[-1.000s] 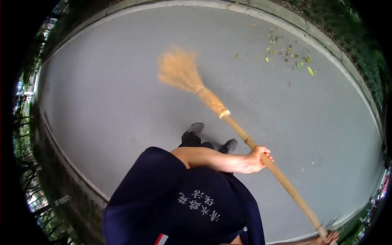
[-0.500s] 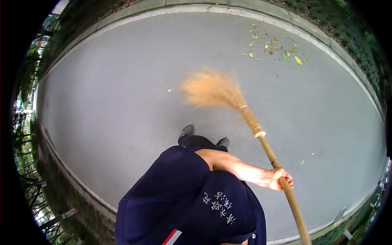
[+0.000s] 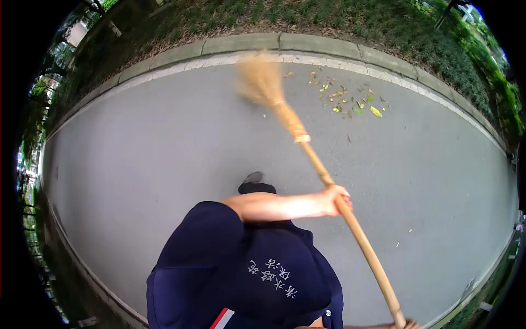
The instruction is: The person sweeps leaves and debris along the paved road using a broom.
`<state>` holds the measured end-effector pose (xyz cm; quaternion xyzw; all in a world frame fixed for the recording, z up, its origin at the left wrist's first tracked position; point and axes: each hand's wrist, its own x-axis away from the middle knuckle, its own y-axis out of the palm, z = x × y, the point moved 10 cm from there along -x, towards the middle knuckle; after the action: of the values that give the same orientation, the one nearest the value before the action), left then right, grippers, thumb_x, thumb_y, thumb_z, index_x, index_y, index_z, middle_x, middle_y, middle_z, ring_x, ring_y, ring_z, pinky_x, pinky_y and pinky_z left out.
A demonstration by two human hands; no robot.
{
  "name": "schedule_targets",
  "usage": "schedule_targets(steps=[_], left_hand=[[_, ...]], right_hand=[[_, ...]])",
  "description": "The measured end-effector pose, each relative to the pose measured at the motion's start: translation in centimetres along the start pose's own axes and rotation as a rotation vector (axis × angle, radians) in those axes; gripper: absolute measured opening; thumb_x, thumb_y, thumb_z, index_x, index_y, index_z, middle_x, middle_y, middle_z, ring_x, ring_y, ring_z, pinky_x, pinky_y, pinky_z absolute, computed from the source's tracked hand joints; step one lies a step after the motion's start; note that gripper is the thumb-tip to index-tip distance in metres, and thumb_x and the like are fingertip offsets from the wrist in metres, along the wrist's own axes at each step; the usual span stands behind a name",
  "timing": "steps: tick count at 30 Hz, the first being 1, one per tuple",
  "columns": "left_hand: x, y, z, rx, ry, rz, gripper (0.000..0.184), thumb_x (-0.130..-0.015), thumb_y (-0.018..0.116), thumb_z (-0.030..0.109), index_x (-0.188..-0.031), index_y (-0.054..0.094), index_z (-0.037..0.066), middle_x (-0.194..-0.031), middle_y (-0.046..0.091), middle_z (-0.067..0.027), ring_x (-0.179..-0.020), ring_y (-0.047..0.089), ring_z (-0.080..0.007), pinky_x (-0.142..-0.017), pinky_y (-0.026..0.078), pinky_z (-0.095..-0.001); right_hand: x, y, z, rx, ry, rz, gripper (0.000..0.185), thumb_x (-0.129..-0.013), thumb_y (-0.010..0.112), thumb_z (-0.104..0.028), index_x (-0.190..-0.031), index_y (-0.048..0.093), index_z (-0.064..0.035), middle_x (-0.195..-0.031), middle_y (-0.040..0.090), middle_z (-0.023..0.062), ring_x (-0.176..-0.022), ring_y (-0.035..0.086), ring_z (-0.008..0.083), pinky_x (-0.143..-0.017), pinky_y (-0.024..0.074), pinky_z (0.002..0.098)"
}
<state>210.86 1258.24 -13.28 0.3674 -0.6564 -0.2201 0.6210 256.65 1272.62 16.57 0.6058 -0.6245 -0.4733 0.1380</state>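
A long broom with a bamboo handle (image 3: 359, 236) and a straw-coloured bristle head (image 3: 260, 79) slants across the view, its bristles blurred by motion near the far kerb. My left hand (image 3: 338, 200) reaches across my body and is closed round the handle below the binding. At the bottom edge my right hand (image 3: 406, 324) grips the handle's near end, only partly visible. Fallen leaves (image 3: 350, 101), yellow, green and brown, lie scattered on the grey road to the right of the bristles.
A stone kerb (image 3: 241, 44) borders the road (image 3: 164, 148), with a planted bank (image 3: 329, 19) beyond it. One dark shoe (image 3: 253, 178) shows in front of my navy top (image 3: 235, 274). A small pale scrap (image 3: 264, 115) lies on the road.
The broom head has swung forward, away from me, towards the kerb. My left hand moved forward and left with the handle. My right hand has come into view at the bottom.
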Motion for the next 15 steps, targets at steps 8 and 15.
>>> schedule_targets(steps=[8,15], left_hand=[[6.7,-14.3,44.0,0.318,0.427,0.360,0.022,-0.067,0.052,0.004,-0.057,0.034,0.010,-0.050,0.038,-0.0033,-0.045,0.040,-0.0183,-0.054,0.043,-0.0341],[10.7,-16.1,73.0,0.437,0.617,0.386,0.027,-0.071,0.054,0.005,-0.051,0.035,0.011,-0.048,0.041,-0.0034,-0.044,0.041,-0.0177,-0.052,0.042,-0.0328]], right_hand=[[18.0,24.4,44.9,-0.442,0.696,-0.157,0.027,-0.061,0.057,0.004,-0.086,0.051,-0.0026,-0.062,0.041,0.0021,-0.047,0.035,0.0101,-0.040,0.0279,0.0245],[31.5,52.3,62.4,-0.312,0.897,-0.720,0.030,-0.058,0.059,0.004,-0.082,0.055,-0.0120,-0.059,0.049,0.0023,-0.049,0.047,0.0188,-0.054,0.0385,0.0353]])
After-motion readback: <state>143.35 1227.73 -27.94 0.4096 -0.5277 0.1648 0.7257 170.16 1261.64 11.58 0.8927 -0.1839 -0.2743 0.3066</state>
